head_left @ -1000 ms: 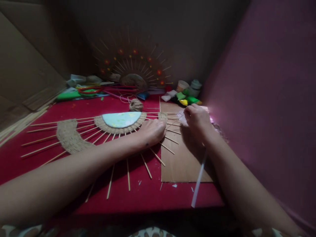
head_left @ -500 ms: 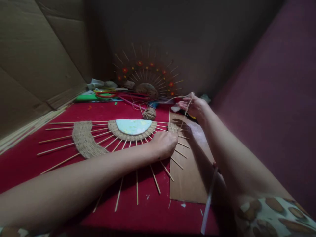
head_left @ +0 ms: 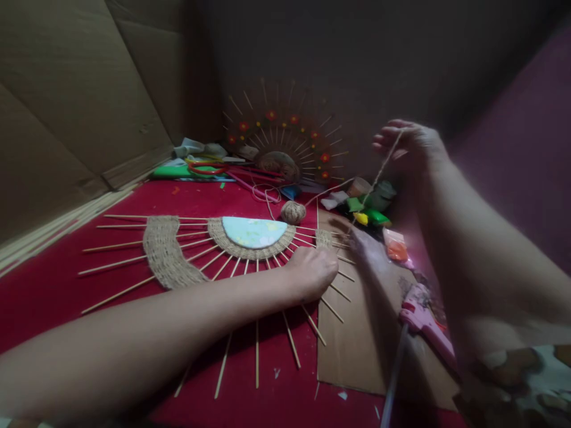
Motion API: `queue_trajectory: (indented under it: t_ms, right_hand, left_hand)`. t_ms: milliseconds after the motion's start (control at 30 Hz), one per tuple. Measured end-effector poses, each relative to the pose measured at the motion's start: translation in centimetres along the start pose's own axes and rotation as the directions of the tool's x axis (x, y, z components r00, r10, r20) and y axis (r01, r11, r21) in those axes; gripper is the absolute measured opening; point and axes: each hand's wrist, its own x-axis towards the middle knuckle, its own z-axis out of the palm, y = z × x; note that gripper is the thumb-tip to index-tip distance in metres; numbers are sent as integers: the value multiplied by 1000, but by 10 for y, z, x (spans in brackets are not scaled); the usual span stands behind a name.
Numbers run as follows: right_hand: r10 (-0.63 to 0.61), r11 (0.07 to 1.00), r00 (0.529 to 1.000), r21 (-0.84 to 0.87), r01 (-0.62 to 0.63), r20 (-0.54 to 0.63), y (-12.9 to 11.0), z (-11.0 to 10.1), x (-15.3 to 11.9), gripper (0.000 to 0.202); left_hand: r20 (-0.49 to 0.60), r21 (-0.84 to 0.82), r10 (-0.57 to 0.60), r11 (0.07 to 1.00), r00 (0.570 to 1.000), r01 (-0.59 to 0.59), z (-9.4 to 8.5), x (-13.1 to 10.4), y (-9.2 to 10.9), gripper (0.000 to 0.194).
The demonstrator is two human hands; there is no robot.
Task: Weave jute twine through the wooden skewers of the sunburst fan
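A half-round woven piece (head_left: 161, 252) with wooden sticks fanning outward lies flat, a light-blue half disc (head_left: 254, 231) at its centre. My left hand (head_left: 313, 272) is closed on its right side, around the sticks and the edge of the twine weave; the fingertips are hidden. Raised at the right, my right hand (head_left: 413, 145) pinches jute twine (head_left: 380, 172), which runs taut down to the right end of the weave. The ball of twine (head_left: 293, 212) sits just behind the half disc.
Brown cardboard (head_left: 348, 351) lies under the right sticks, with a pink glue gun (head_left: 418, 309) on it. Several small coloured packets (head_left: 378, 217) lie behind. A finished stick fan with red flowers (head_left: 271, 115) leans at the back, near red-handled scissors (head_left: 205, 168).
My right hand has moved up and to the right, drawing the twine out longer. My left hand keeps its hold. The view has shifted, bringing the glue gun and packets into sight.
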Motion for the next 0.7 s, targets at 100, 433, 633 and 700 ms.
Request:
queue_trajectory:
  t_ms: [100, 433, 633, 700]
  right_hand:
    - [-37, 861, 999, -507, 46, 28, 6, -14, -6, 38]
    - [-62, 421, 976, -881, 217, 210, 50, -20, -113, 42]
    - [31, 579, 685, -572, 581, 727, 65, -17, -181, 35]
    - [-34, 523, 649, -540, 659, 760, 75, -14, -191, 28]
  left_hand:
    - [-34, 26, -18, 999, 999, 19, 1, 1, 0, 24]
    - [-65, 57, -95, 993, 993, 99, 4, 4, -1, 24]
    - [-54, 50, -125, 991, 991, 128, 0, 5, 0, 27]
    - [-48, 45, -133, 990, 990, 135, 0, 7, 1, 27]
